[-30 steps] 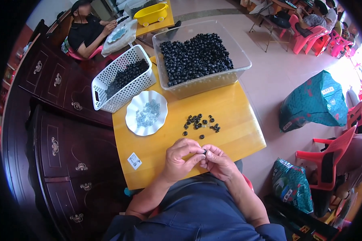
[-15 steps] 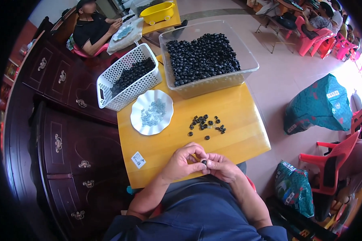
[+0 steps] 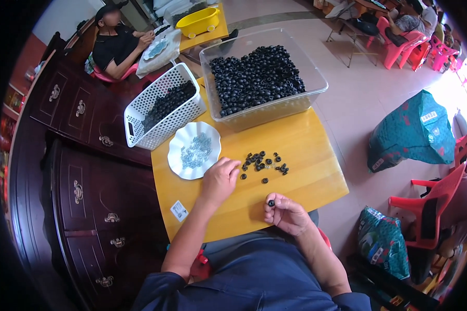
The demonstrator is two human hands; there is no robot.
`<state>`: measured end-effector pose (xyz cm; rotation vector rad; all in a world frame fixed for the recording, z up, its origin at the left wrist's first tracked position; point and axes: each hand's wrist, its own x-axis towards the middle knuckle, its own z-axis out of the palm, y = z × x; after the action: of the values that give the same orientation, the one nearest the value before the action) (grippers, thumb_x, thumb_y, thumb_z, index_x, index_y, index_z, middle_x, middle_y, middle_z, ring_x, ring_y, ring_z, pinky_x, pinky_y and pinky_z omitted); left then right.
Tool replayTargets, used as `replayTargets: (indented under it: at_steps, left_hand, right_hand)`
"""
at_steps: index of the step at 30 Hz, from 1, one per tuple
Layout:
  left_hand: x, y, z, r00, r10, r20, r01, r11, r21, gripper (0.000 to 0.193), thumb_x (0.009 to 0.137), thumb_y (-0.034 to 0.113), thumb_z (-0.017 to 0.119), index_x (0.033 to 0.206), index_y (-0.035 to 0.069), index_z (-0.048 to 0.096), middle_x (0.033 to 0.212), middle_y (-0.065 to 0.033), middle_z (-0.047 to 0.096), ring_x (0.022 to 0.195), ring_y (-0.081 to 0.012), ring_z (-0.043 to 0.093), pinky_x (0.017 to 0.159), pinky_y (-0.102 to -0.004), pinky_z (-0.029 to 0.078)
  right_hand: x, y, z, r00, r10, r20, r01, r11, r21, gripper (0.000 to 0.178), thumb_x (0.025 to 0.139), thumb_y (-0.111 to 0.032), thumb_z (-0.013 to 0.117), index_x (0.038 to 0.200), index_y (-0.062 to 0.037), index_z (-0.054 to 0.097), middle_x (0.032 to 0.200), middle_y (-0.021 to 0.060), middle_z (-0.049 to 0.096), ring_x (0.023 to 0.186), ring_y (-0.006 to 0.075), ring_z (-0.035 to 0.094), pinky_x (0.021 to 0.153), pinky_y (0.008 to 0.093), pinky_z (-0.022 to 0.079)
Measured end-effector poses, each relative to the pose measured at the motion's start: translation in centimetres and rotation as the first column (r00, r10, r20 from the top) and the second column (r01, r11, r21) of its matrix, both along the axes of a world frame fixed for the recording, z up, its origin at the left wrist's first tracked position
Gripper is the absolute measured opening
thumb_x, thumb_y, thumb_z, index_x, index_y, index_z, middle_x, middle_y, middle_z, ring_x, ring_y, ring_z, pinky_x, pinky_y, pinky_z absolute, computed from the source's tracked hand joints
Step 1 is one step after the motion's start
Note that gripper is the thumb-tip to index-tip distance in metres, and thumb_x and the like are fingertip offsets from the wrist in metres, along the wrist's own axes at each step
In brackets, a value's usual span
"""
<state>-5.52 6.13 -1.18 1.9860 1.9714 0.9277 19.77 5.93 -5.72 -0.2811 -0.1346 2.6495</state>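
My right hand (image 3: 288, 213) is closed near the table's front edge, pinching a small black ring-shaped part (image 3: 271, 203) between thumb and finger. My left hand (image 3: 220, 180) is over the table between the white plate and the loose parts. Its fingers are bent and point right; their tips are hidden, so I cannot tell whether they hold anything. Several loose black ring-shaped parts (image 3: 262, 165) lie in a small scatter just right of it, with a few tiny clear pieces among them. The scalloped white plate (image 3: 174, 168) bears a heap of small pale, clear pieces (image 3: 196, 150).
A clear plastic bin (image 3: 264, 115) full of black parts stands at the table's back, beside a white perforated basket (image 3: 184, 116) of dark parts. A label (image 3: 179, 210) lies front left. Dark drawers stand left, green bags (image 3: 412, 132) right. Another person sits at a far-left table.
My hands have separated. The left moved up and left toward the plate and loose parts; the right kept the black ring near the front edge. The view has shifted slightly.
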Motion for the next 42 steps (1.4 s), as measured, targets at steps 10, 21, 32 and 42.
replayTargets:
  at_steps: [10,21,32,42]
  left_hand:
    - [0.4,1.5,-0.1,0.999,-0.016,-0.037,0.010,0.989,-0.151,0.016,0.088,0.014,0.073,0.103,0.007,0.076,0.098,-0.0104,0.071,0.088,-0.0321,0.071,0.077,-0.0415,0.057]
    - [0.4,1.6,-0.2,1.000,0.017,-0.022,-0.021,0.984,-0.179,0.009,0.082,0.010,0.075,0.089,0.006,0.071,0.092,-0.0099,0.071,0.082,-0.0314,0.071,0.072,-0.0418,0.057]
    - [2.4,-2.8,4.9,0.891,-0.094,0.443,0.147,0.986,-0.085,0.009,0.084,-0.004,0.077,0.093,-0.002,0.073,0.085,-0.0073,0.072,0.068,-0.0110,0.063,0.063,-0.0248,0.051]
    - [4.8,-4.1,5.0,0.826,-0.230,0.514,0.262,0.965,0.011,0.016,0.083,-0.008,0.076,0.097,0.000,0.073,0.094,-0.0094,0.072,0.082,-0.0175,0.069,0.073,-0.0284,0.056]
  right_hand:
    - [-0.1,0.2,-0.2,0.996,-0.068,0.052,0.069,0.998,-0.009,0.021,0.095,-0.019,0.067,0.109,-0.0037,0.065,0.094,0.0097,0.069,0.081,0.0220,0.068,0.081,0.0356,0.057]
    - [-0.3,0.2,0.1,0.989,-0.103,0.102,0.104,0.995,-0.003,0.022,0.097,-0.018,0.068,0.113,-0.0025,0.064,0.093,0.0091,0.069,0.078,0.0196,0.069,0.077,0.0329,0.058]
    - [-0.5,0.2,1.0,0.989,-0.066,0.132,0.059,0.997,0.051,0.022,0.100,-0.013,0.067,0.120,-0.0034,0.067,0.102,0.0076,0.073,0.085,0.0135,0.068,0.080,0.0277,0.057]
    - [-0.7,-0.3,2.0,0.969,-0.110,0.221,0.071,0.981,0.179,0.026,0.101,-0.020,0.069,0.122,-0.0051,0.067,0.103,0.0021,0.072,0.085,0.0103,0.066,0.080,0.0249,0.054]
